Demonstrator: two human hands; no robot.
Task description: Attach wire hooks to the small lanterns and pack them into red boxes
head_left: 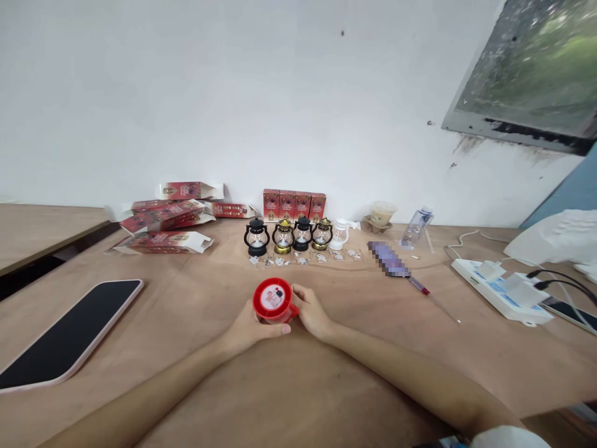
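Note:
A small red lantern (268, 295) is held over the near middle of the table, its round end with a white printed label facing me. My left hand (254, 326) is wrapped around the lantern's clear body, thumb along the near side. At the right side, the curled fingers of my right hand (311, 311) close on the lantern's red handle; the fingertips are partly hidden. Beyond my hands stands a row of similar lanterns: a black one (256, 238), a black and gold one (283, 236) and a white one (338, 236) among them. Small tagged pieces (298, 259) lie before the row.
Red printed boxes (295, 204) stand against the wall, and opened cartons (163, 218) are heaped left. A large phone (74, 330) lies at left. To the right are a screwdriver (424, 290), a drink cup (382, 213), a plastic bottle (416, 227) and a power strip (499, 292) with cables.

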